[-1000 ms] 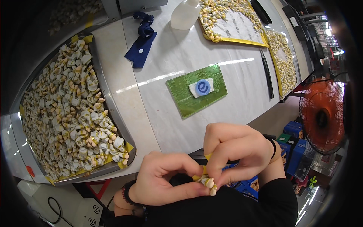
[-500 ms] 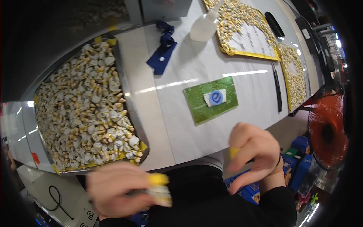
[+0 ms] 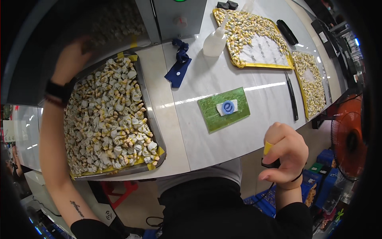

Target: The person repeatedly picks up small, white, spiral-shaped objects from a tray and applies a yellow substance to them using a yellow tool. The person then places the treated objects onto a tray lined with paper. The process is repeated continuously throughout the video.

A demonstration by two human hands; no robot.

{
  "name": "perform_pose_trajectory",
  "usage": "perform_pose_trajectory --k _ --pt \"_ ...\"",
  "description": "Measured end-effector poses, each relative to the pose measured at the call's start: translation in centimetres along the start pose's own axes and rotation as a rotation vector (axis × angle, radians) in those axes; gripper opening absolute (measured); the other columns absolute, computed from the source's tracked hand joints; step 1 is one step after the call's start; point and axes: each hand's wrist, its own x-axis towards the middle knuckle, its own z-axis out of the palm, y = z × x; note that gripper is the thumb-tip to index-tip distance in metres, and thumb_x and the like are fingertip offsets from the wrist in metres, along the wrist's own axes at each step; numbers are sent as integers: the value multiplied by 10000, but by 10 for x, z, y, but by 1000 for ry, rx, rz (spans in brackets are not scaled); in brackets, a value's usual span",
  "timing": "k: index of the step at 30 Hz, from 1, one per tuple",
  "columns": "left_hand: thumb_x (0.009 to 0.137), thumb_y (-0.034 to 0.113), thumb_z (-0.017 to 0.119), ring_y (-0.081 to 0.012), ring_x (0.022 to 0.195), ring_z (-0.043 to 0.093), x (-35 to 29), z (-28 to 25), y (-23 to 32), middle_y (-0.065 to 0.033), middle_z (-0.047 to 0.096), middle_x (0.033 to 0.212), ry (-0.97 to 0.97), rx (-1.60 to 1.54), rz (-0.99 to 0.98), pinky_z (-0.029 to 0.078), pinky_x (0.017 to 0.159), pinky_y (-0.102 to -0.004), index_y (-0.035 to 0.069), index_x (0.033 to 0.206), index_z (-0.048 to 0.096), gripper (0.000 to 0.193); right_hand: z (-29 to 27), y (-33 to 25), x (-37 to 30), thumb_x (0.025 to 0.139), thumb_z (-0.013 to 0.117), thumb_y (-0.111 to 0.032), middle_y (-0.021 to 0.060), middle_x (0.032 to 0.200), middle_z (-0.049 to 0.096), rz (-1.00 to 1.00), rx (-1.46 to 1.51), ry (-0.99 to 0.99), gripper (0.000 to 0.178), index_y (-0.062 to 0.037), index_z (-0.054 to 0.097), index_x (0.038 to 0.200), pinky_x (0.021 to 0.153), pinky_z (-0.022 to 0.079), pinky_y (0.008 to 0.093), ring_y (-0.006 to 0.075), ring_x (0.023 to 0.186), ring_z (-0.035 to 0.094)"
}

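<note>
My left hand (image 3: 73, 55) reaches past the near tray to the shadowed edge of a grey machine housing. Its thumb and forefinger stand apart, with nothing visible between them; the other fingers are lost in the dark. Under my left forearm lies a metal tray (image 3: 153, 126) heaped with small white-and-yellow pieces (image 3: 107, 115). My right hand (image 3: 285, 153) is curled in front of the table edge, with yellow tape on a finger. A small dark thing shows between its fingers and thumb, too little to name. Nearby on the table is a green mat (image 3: 217, 122) bearing a white pad and a blue disc (image 3: 227, 107).
A white squeeze bottle (image 3: 215, 44) and a dark blue cloth strip (image 3: 179, 69) are farther back. Two yellow-edged trays (image 3: 258, 65) of small pieces stand at the right, with black tweezers (image 3: 291, 97) beside them. An orange fan (image 3: 350, 133) is beyond the table.
My left hand has swung from the near edge, where it held a small pale piece, to the machine housing; that piece no longer shows. My right hand has shifted slightly right.
</note>
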Motion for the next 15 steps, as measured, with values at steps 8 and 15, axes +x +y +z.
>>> perform_pose_trajectory --k 8,15 --pt "807 272 635 -309 988 586 14 24 -17 -177 595 1097 53 84 -55 464 814 -359 57 1153 569 413 -44 9 -17 660 742 -106 50 681 525 4 -178 198 220 -31 555 749 566 357 254 147 616 477" --pt "898 85 464 -132 781 526 -92 -63 78 -72 580 993 167 -696 -40 428 706 -255 -18 1122 550 261 -112 22 13 745 651 -46 22 695 532 90 -896 216 113 -25 544 773 557 333 246 106 608 459"
